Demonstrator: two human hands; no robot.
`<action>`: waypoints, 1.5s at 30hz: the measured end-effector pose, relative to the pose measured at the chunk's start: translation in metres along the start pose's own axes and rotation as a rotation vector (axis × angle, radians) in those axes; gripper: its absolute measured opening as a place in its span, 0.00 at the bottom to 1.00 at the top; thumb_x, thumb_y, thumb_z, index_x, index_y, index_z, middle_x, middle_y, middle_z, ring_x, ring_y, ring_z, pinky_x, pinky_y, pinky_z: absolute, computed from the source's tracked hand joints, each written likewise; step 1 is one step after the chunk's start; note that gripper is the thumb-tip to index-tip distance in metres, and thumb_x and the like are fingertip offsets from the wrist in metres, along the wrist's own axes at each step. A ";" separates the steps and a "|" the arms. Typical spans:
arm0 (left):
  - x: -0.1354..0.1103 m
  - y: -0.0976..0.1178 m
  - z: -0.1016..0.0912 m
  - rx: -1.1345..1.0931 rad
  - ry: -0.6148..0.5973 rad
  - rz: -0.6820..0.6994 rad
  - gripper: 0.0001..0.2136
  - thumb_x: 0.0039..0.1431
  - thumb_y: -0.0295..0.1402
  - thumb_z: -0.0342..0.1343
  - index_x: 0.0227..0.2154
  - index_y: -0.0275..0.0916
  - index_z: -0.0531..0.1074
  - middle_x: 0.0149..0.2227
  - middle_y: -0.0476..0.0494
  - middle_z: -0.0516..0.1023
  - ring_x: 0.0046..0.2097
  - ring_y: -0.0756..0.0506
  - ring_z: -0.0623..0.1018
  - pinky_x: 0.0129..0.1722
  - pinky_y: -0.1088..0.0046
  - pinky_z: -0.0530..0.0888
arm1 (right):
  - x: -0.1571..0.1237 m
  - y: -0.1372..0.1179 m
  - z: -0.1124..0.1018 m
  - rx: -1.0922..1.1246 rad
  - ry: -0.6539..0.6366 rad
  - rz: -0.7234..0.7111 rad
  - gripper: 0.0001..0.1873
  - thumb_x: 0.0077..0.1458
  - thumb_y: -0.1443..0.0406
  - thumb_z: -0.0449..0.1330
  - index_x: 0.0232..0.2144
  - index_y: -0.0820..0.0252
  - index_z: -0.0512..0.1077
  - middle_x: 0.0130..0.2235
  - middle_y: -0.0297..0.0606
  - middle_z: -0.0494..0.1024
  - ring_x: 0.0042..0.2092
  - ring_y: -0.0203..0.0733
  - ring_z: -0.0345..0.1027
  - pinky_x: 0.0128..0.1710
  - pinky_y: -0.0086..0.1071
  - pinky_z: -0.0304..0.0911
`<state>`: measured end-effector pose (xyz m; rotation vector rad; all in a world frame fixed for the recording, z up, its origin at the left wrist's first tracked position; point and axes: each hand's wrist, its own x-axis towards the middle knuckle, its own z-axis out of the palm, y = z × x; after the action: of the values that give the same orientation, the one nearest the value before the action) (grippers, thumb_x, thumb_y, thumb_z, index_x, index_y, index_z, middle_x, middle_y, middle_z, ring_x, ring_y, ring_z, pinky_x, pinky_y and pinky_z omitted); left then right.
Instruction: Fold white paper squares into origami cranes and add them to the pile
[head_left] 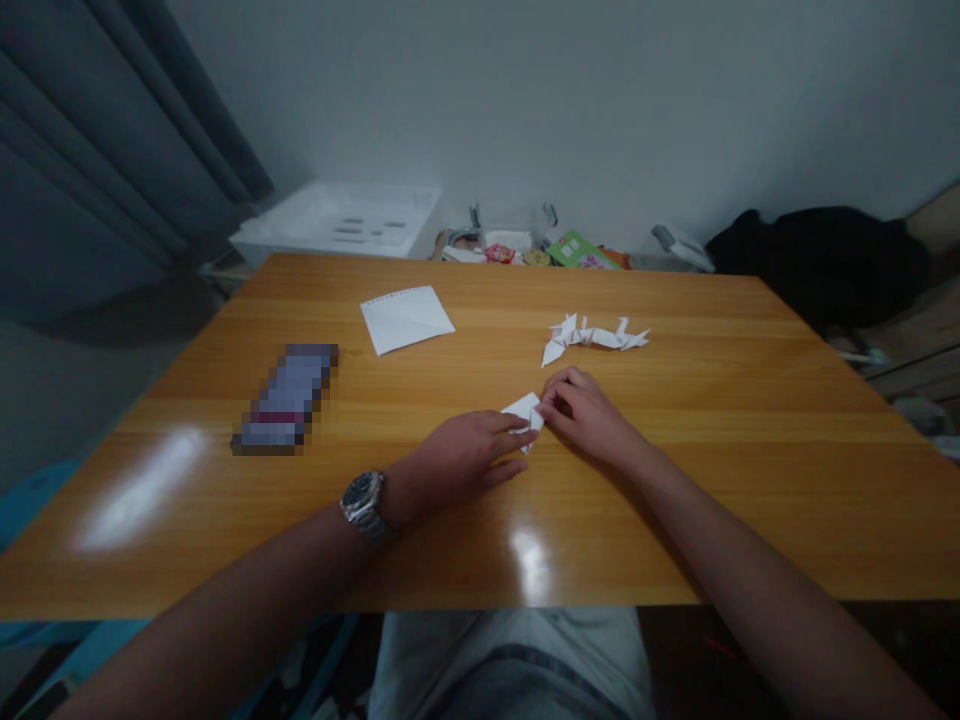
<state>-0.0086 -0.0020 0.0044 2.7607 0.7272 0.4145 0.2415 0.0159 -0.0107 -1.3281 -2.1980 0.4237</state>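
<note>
Now, small folded paper (525, 412): lies near the middle of the wooden table (712, 520), between the two hands and touched by both.
Left hand (465, 455): palm down, fingers stretched out and loose, their tips pressing on the paper's near-left part; a metal watch (365, 505) sits on the wrist.
Right hand (581, 410): fingers curled together, tips pinching the paper's right edge.
Handling: judged very light, thin and quick to crease or tear. It would likely slide on the glossy tabletop unless pinned, and is best taken by fingertips at a folded edge or corner.
Nearby: white folded figures (592, 337) lie beyond the right hand, apart from it. A flat white sheet (406, 318) lies farther left, and a blurred dark object (286, 398) well to the left.
Edges: the near table edge runs under the forearms; the far edge is well beyond the figures.
Open room: wood shows to the right of the right hand and on the near side of both hands.
</note>
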 end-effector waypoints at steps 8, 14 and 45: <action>-0.001 0.002 -0.002 -0.006 -0.035 0.002 0.18 0.71 0.39 0.52 0.59 0.40 0.71 0.63 0.38 0.71 0.59 0.39 0.75 0.60 0.58 0.73 | 0.001 0.000 -0.001 0.010 -0.005 0.018 0.06 0.62 0.64 0.63 0.32 0.57 0.71 0.41 0.42 0.72 0.45 0.49 0.67 0.49 0.45 0.65; -0.001 0.002 -0.002 0.003 -0.041 0.001 0.18 0.72 0.40 0.50 0.60 0.40 0.71 0.63 0.38 0.71 0.59 0.40 0.74 0.59 0.59 0.73 | 0.000 0.001 0.000 0.015 0.009 0.020 0.07 0.62 0.63 0.62 0.31 0.57 0.71 0.41 0.41 0.72 0.44 0.48 0.67 0.48 0.45 0.65; 0.004 0.000 0.003 0.114 -0.063 0.092 0.18 0.73 0.36 0.47 0.60 0.37 0.68 0.62 0.38 0.72 0.62 0.42 0.73 0.62 0.62 0.70 | 0.001 0.002 0.005 -0.024 0.054 -0.003 0.08 0.62 0.64 0.62 0.29 0.56 0.70 0.39 0.42 0.72 0.43 0.49 0.68 0.47 0.46 0.65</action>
<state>-0.0043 -0.0005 0.0029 2.9082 0.6292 0.3119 0.2393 0.0175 -0.0157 -1.3332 -2.1668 0.3569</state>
